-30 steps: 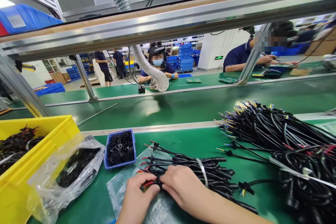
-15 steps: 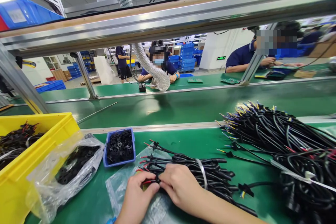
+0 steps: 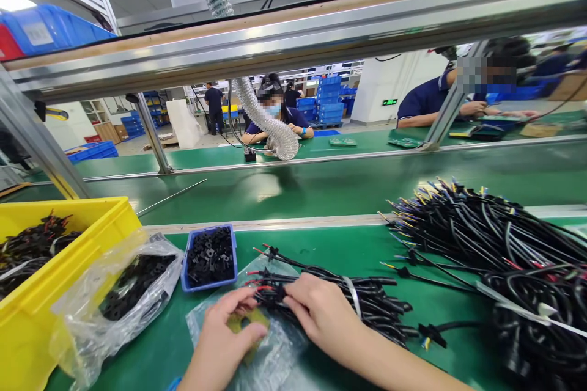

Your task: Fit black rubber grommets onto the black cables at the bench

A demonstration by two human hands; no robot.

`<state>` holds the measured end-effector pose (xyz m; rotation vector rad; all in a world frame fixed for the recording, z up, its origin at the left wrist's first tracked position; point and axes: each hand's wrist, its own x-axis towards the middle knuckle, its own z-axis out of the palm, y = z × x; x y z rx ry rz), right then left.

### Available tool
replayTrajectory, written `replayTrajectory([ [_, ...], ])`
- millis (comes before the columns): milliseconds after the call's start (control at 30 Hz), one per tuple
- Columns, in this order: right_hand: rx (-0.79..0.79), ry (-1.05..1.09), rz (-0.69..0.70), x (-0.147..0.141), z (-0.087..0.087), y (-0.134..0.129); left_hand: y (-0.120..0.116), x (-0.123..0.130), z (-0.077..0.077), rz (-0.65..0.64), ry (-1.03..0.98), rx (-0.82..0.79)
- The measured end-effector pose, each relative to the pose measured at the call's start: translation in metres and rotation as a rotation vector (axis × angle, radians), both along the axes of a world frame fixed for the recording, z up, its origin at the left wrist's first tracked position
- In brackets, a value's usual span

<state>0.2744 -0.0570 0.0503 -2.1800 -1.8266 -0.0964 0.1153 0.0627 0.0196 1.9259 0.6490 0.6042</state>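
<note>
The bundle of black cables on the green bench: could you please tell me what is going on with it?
The person's right hand pinches black cabling at the bundle, close to the red wire ends. The left hand is at a yellowish piece over clear plastic; whether it grips that piece is unclear. A small blue tray of black parts sits nearby.

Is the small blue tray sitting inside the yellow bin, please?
No, the tray stands on the green table, with the clear bag between it and the yellow bin.
</note>
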Motion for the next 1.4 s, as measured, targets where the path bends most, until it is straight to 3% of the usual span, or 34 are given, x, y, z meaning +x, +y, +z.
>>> replayTrajectory([
  [200, -0.058, -0.135, -0.149, 0.003, -0.003, 0.014, 0.037, -0.018, 0.009, 0.193, -0.092, 0.457],
  [433, -0.143, -0.225, -0.027, 0.000, -0.006, 0.013, 0.066, -0.022, 0.003, 0.247, -0.039, 0.773],
  [633, -0.169, -0.198, 0.000, -0.010, -0.006, 0.011, 0.069, -0.013, 0.006, 0.230, 0.207, 0.881],
  [767, -0.205, -0.163, -0.001, -0.012, -0.006, 0.013, 0.069, -0.004, 0.012, 0.174, 0.382, 0.859],
  [967, -0.053, 0.009, -0.006, -0.003, -0.004, 0.011, 0.070, -0.002, 0.021, 0.187, 0.467, 0.862],
  [1167, 0.055, -0.002, -0.034, -0.002, -0.017, 0.011, 0.068, 0.009, 0.026, 0.149, 0.504, 0.959],
  [1300, 0.192, 0.018, 0.107, 0.001, -0.022, 0.008, 0.065, 0.008, 0.027, 0.164, 0.489, 0.959],
  [1400, 0.141, 0.077, 0.263, 0.002, -0.016, 0.005, 0.066, -0.001, 0.025, 0.168, 0.454, 0.929],
])
